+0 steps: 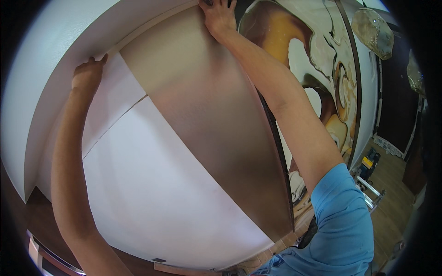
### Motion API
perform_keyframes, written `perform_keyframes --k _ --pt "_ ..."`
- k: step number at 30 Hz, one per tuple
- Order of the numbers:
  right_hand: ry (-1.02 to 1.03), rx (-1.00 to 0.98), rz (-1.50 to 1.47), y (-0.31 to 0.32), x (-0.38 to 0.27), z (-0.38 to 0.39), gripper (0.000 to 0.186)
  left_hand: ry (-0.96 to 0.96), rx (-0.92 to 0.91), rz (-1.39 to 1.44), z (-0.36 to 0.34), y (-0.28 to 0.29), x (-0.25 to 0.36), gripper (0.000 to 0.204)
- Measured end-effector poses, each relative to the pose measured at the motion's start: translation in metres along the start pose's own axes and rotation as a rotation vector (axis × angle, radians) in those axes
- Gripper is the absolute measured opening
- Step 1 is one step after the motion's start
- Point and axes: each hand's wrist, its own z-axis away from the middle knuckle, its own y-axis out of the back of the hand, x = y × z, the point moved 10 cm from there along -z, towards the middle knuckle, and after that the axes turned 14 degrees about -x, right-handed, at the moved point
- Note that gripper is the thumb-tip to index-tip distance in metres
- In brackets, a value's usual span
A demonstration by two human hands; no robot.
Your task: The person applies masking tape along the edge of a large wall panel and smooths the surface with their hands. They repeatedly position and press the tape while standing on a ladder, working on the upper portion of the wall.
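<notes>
Both my arms reach up along a wall of tall panels. A bronze-brown metallic panel [202, 101] runs down the middle, beside a white panel [152, 184] crossed by a thin dark seam. Under the ceiling edge, my left hand [89, 74] is raised to the top of the white panel, fingertips at the edge, its fingers partly stretched and apart, with nothing visible in them. At the upper border, my right hand [220, 19] is at the bronze panel's top, its fingers about a small dark object [208, 2] that I cannot make out. The frame border cuts off its fingertips.
Right of the bronze panel stands a glossy marbled panel [338, 60] in brown, amber and cream. Glass pendant lamps [372, 32] hang at the upper right. Lower right, a metal ladder [370, 195] and a yellow-and-black tool [367, 162] are by the wooden floor [391, 221].
</notes>
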Motion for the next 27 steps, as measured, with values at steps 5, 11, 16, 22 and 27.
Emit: perform_keyframes --k 5,11,16,22,27 --pt "0.199 0.088 0.007 0.004 -0.020 0.011 0.053 -0.007 0.000 -0.026 -0.001 0.000 0.001 0.056" --pt "0.372 0.122 0.233 -0.005 -0.044 0.014 0.055 -0.007 -0.037 -0.016 -0.002 0.001 0.003 0.059" --pt "0.357 0.016 0.222 -0.011 -0.042 0.008 0.055 0.010 -0.033 -0.053 0.002 0.005 0.004 0.061" --pt "0.357 -0.030 0.123 -0.012 -0.039 0.008 0.056 0.020 -0.073 -0.014 0.000 0.002 0.003 0.063" --pt "0.355 -0.021 0.131 -0.012 -0.039 0.007 0.056 0.032 -0.046 -0.046 -0.003 0.001 0.003 0.061"
